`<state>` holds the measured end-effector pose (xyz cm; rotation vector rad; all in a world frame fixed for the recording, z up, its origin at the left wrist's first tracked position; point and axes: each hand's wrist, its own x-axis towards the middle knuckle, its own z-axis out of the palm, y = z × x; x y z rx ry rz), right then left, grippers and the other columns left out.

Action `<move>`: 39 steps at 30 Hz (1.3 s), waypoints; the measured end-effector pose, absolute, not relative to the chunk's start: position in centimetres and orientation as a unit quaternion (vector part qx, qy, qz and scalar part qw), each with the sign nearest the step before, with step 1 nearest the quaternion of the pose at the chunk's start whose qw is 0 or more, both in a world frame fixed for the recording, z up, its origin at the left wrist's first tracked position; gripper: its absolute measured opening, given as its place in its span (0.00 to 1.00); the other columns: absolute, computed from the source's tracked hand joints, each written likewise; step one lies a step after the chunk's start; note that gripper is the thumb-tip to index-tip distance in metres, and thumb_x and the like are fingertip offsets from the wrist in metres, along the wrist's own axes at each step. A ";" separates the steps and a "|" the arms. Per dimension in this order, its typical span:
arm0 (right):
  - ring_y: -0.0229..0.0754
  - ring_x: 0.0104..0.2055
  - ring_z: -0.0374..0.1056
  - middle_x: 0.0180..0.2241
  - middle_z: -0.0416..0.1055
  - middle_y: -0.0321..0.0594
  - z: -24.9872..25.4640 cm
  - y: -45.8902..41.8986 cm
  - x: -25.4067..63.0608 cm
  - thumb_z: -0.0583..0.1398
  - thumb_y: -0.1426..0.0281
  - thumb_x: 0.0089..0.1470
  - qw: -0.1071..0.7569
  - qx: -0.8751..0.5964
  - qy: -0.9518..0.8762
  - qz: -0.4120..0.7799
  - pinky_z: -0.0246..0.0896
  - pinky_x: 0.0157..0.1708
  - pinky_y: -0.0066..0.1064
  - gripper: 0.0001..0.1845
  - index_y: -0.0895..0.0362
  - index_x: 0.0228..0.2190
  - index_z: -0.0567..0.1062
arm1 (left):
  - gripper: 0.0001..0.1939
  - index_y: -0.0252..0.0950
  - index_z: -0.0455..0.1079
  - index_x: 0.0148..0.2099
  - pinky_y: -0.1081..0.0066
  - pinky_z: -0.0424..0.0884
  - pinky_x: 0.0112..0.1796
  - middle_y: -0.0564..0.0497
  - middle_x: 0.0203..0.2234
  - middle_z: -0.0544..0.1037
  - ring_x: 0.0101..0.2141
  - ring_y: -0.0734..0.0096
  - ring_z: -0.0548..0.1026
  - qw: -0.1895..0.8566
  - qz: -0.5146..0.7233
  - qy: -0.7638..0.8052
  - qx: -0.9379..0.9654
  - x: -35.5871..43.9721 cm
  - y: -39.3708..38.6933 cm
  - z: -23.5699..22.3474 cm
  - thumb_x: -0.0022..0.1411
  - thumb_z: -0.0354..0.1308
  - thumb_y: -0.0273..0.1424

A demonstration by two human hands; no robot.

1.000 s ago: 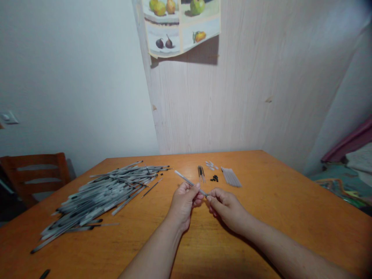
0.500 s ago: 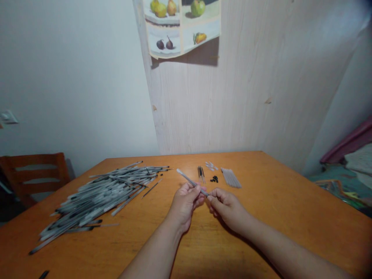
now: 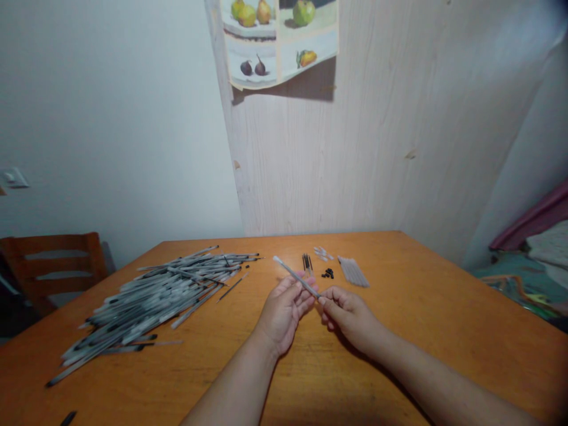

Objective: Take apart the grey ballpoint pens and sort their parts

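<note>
Slanting away leftward, the pen [image 3: 295, 276]

hands [image 3: 280, 313]: both bare | left forearm [image 3: 235, 378]: bare, tapered | right forearm [image 3: 426, 370]: bare, tapered

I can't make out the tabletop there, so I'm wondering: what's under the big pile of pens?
The wooden table shows around the edges of the pile of pens. Whatever may lie beneath its middle is covered and cannot be seen.
</note>
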<state>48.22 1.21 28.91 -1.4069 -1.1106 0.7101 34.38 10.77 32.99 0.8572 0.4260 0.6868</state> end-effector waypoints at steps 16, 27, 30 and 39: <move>0.35 0.22 0.53 0.21 0.62 0.31 29.7 0.9 47.8 0.59 0.56 0.59 0.549 -0.624 -0.495 0.253 0.47 0.22 0.28 0.15 0.54 0.28 0.69 | 0.19 0.35 0.67 0.37 0.77 0.74 0.31 0.46 0.32 0.81 0.28 0.77 0.76 0.771 0.350 0.259 0.465 34.8 11.2 32.1 0.54 0.71 0.40; 0.35 0.21 0.51 0.20 0.60 0.30 29.7 0.9 47.8 0.59 0.56 0.57 0.567 -0.616 -0.479 0.263 0.45 0.22 0.28 0.14 0.54 0.30 0.69 | 0.18 0.35 0.71 0.49 0.77 0.74 0.32 0.44 0.41 0.81 0.31 0.75 0.78 0.794 0.317 0.225 0.466 34.5 11.2 32.1 0.60 0.66 0.37; 0.35 0.21 0.51 0.20 0.59 0.30 30.0 0.9 47.6 0.60 0.57 0.57 0.561 -0.628 -0.480 0.245 0.45 0.21 0.28 0.13 0.53 0.28 0.69 | 0.16 0.33 0.72 0.42 0.80 0.71 0.29 0.44 0.36 0.81 0.29 0.78 0.76 0.778 0.326 0.247 0.477 34.7 11.2 31.9 0.58 0.68 0.38; 0.36 0.23 0.56 0.22 0.64 0.32 30.2 0.7 47.3 0.59 0.62 0.57 0.526 -0.653 -0.511 0.192 0.50 0.24 0.28 0.10 0.55 0.29 0.72 | 0.19 0.33 0.67 0.35 0.80 0.69 0.24 0.49 0.25 0.77 0.23 0.79 0.73 0.746 0.349 0.306 0.477 35.1 11.3 31.3 0.55 0.70 0.41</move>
